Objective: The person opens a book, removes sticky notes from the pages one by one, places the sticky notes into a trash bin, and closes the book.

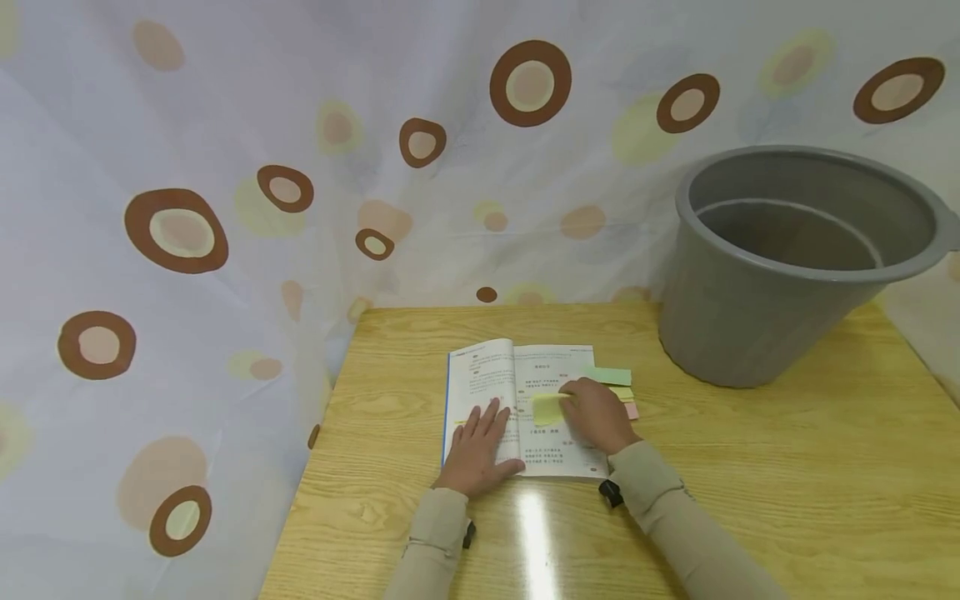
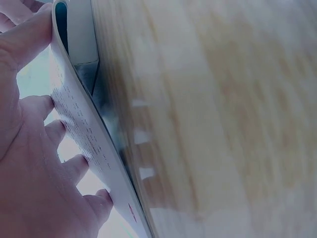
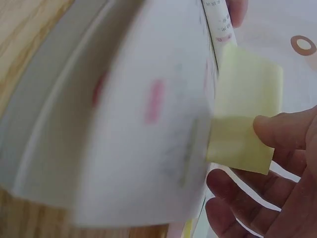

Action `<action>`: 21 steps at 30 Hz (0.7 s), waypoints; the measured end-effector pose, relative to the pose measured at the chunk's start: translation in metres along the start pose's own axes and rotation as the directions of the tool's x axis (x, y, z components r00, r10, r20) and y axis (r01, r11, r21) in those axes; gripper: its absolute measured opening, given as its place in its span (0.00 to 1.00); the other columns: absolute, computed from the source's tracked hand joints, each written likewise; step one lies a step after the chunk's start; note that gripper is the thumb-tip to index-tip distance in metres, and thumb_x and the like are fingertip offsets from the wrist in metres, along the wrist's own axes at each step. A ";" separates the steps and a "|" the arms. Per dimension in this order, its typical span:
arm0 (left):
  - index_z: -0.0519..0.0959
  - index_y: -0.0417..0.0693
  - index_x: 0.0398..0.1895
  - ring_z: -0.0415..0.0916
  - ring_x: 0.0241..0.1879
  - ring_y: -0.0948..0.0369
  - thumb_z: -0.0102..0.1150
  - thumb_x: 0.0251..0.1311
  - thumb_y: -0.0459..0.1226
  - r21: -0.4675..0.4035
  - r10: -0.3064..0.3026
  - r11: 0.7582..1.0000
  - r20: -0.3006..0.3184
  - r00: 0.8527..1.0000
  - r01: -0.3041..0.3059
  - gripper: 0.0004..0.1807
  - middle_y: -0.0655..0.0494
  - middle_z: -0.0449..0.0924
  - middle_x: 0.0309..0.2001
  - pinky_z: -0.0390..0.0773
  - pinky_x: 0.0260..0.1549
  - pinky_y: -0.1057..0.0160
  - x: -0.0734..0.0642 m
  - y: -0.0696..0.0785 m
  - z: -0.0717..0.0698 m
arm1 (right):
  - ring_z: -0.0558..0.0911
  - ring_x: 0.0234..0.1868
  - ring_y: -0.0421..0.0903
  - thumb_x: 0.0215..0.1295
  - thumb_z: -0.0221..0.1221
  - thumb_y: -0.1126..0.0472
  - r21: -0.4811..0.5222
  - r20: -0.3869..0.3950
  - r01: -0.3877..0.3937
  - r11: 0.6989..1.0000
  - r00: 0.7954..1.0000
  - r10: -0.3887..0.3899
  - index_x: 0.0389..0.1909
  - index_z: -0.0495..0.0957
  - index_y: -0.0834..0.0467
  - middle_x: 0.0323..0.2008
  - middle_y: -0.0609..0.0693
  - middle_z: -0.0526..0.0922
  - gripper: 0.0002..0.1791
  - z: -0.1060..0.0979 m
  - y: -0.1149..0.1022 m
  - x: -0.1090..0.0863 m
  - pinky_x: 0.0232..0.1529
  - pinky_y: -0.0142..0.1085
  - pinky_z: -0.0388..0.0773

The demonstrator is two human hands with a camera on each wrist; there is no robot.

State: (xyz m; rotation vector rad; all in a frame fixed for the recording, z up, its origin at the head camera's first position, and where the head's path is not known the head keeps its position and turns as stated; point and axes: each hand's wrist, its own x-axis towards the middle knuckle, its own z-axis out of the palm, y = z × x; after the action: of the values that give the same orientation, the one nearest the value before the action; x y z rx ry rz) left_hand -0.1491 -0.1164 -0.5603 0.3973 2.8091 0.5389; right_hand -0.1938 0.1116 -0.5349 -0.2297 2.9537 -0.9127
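An open book with printed pages lies on the wooden table. Spread over its left page, my left hand presses the paper with straight fingers; in the left wrist view its fingertips touch the page. Above the right page, my right hand pinches a yellow sticky note between thumb and fingers. The right wrist view has the thumb on the near edge of this sticky note, whose far edge meets the page. Green, yellow and pink sticky tabs stick out from the book's right edge.
A large grey bucket stands at the table's back right, to the right of the book. Behind and to the left hangs a white curtain with brown and yellow round patterns. The wooden table extends right of the book.
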 end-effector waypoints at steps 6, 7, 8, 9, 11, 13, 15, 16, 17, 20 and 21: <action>0.50 0.58 0.80 0.39 0.81 0.49 0.58 0.61 0.60 -0.012 0.001 1.000 0.003 1.000 -0.001 0.48 0.60 0.40 0.82 0.51 0.76 0.40 0.001 -0.001 0.001 | 0.84 0.51 0.60 0.71 0.57 0.59 0.041 -0.070 0.023 0.999 0.997 -0.020 0.51 0.82 0.63 0.50 0.62 0.85 0.15 -0.015 0.004 0.002 0.49 0.54 0.81; 0.49 0.58 0.80 0.39 0.81 0.49 0.58 0.61 0.59 -0.016 0.002 1.000 0.005 1.000 -0.002 0.48 0.60 0.39 0.82 0.50 0.76 0.40 0.000 0.000 0.000 | 0.84 0.51 0.60 0.71 0.57 0.59 0.049 -0.079 0.029 0.998 0.997 -0.025 0.51 0.82 0.63 0.51 0.63 0.85 0.15 -0.018 0.004 0.002 0.49 0.55 0.81; 0.49 0.58 0.80 0.39 0.81 0.49 0.58 0.61 0.59 -0.019 0.003 1.000 0.005 1.000 -0.003 0.48 0.60 0.39 0.82 0.50 0.76 0.40 0.000 -0.001 0.000 | 0.84 0.51 0.60 0.71 0.57 0.59 0.057 -0.086 0.032 0.998 0.996 -0.027 0.52 0.82 0.63 0.51 0.63 0.84 0.16 -0.022 0.003 0.002 0.49 0.55 0.81; 0.49 0.58 0.80 0.38 0.81 0.49 0.58 0.61 0.59 -0.021 0.003 1.000 0.007 1.000 -0.003 0.48 0.60 0.39 0.82 0.49 0.76 0.40 0.000 -0.001 0.000 | 0.84 0.50 0.61 0.71 0.56 0.59 0.066 -0.098 0.039 0.997 0.995 -0.033 0.52 0.81 0.64 0.52 0.64 0.84 0.16 -0.027 0.003 0.001 0.48 0.55 0.81; 0.49 0.58 0.80 0.38 0.81 0.49 0.57 0.61 0.59 -0.023 0.004 1.000 0.005 1.000 -0.004 0.48 0.60 0.39 0.82 0.49 0.76 0.40 0.000 -0.001 0.000 | 0.84 0.47 0.60 0.71 0.56 0.59 0.075 -0.119 0.053 0.996 0.992 -0.044 0.53 0.81 0.65 0.52 0.65 0.83 0.16 -0.036 0.000 0.000 0.46 0.54 0.82; 0.49 0.58 0.80 0.38 0.81 0.49 0.57 0.62 0.59 -0.022 0.002 1.000 0.006 1.000 -0.002 0.48 0.61 0.38 0.82 0.49 0.77 0.41 0.000 0.000 0.000 | 0.84 0.46 0.60 0.71 0.56 0.59 0.085 -0.145 0.067 0.994 0.988 -0.054 0.54 0.80 0.65 0.52 0.65 0.83 0.17 -0.047 -0.003 -0.001 0.44 0.54 0.82; 0.49 0.58 0.80 0.38 0.81 0.49 0.57 0.62 0.59 -0.023 0.003 1.000 0.006 1.000 -0.003 0.48 0.61 0.39 0.82 0.49 0.77 0.41 0.000 0.001 0.000 | 0.83 0.45 0.59 0.72 0.56 0.59 0.099 -0.169 0.075 0.992 0.984 -0.057 0.54 0.80 0.65 0.52 0.65 0.83 0.17 -0.059 -0.006 -0.003 0.43 0.53 0.81; 0.50 0.57 0.80 0.38 0.81 0.49 0.57 0.62 0.59 -0.026 0.005 1.000 0.004 1.000 -0.005 0.47 0.60 0.39 0.82 0.49 0.77 0.40 0.000 0.001 -0.001 | 0.83 0.46 0.59 0.72 0.56 0.58 0.106 -0.180 0.080 0.991 0.982 -0.060 0.55 0.79 0.65 0.52 0.65 0.82 0.18 -0.067 -0.008 -0.003 0.43 0.53 0.81; 0.50 0.57 0.80 0.38 0.81 0.49 0.57 0.62 0.59 -0.029 0.005 1.000 0.006 1.000 -0.004 0.47 0.60 0.39 0.82 0.49 0.77 0.40 -0.001 0.001 -0.001 | 0.82 0.47 0.60 0.72 0.55 0.58 0.114 -0.192 0.086 0.990 0.979 -0.063 0.55 0.79 0.65 0.53 0.65 0.82 0.18 -0.075 -0.010 -0.004 0.44 0.53 0.80; 0.50 0.56 0.80 0.39 0.81 0.48 0.58 0.61 0.58 -0.042 0.009 0.999 0.004 1.000 -0.009 0.47 0.59 0.40 0.82 0.49 0.76 0.40 -0.002 0.002 -0.001 | 0.82 0.45 0.60 0.73 0.55 0.58 0.143 -0.246 0.099 0.985 0.967 -0.061 0.56 0.79 0.65 0.51 0.65 0.83 0.18 -0.101 -0.017 -0.007 0.42 0.52 0.80; 0.50 0.56 0.80 0.39 0.81 0.48 0.58 0.61 0.58 -0.045 0.009 0.999 0.005 1.000 -0.009 0.47 0.59 0.40 0.82 0.49 0.76 0.40 -0.002 0.003 -0.001 | 0.82 0.43 0.60 0.73 0.55 0.58 0.147 -0.284 0.115 0.982 0.956 -0.069 0.55 0.79 0.65 0.49 0.65 0.83 0.18 -0.110 -0.019 -0.008 0.40 0.51 0.80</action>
State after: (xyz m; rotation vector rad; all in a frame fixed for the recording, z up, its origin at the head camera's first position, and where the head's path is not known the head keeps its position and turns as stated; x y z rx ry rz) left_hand -0.1473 -0.1152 -0.5576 0.4020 2.7859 0.6012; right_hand -0.1929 0.1585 -0.4335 -0.2538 3.1176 -1.2919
